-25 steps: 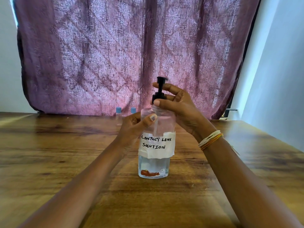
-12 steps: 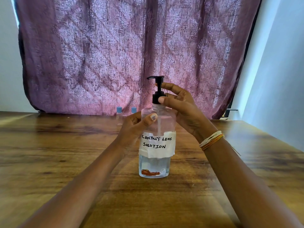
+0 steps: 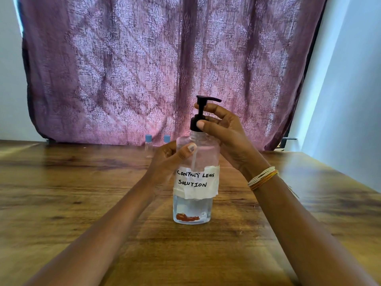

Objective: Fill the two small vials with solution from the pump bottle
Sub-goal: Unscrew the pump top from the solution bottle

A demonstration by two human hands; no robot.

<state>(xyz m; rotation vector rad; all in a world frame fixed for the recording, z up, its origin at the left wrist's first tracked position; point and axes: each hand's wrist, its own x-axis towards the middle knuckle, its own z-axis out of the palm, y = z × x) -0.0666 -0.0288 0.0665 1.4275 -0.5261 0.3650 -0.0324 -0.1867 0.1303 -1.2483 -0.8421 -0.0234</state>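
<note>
The bottle [image 3: 194, 182] stands upright on the table [image 3: 61, 203], directly ahead and close in, with a taped label reading "CONTACT LENS SOLUTION" across its middle. Clear liquid shows below the label; how high it reaches behind the tape I cannot tell.

On the bottle's left side, the left hand [image 3: 169, 159] wraps its upper body, thumb across the front and fingers curled round the back, closed on it to steady it.

At the top of the bottle, the right hand [image 3: 224, 131] is closed on the pump [image 3: 199, 114]: the thumb presses the black collar from the front, and the other fingers curl round the stem behind. The nozzle points to the bottle's right. A stack of bangles [image 3: 262, 177] sits on that wrist.

Behind the bottle and to its left, near the table's far edge, stand the two vials [image 3: 148, 146], blue-capped and upright. One is in clear view; the other is mostly hidden by the left hand, only its cap showing. Both are well apart from the bottle. A curtain [image 3: 144, 69] hangs beyond them.

By my judgement this is the opening step: readying the pump, likely by twisting the collar or head, with no filling begun. Next, a vial needs uncapping and bringing under the nozzle, with its narrow mouth held close to the spout before pressing.
</note>
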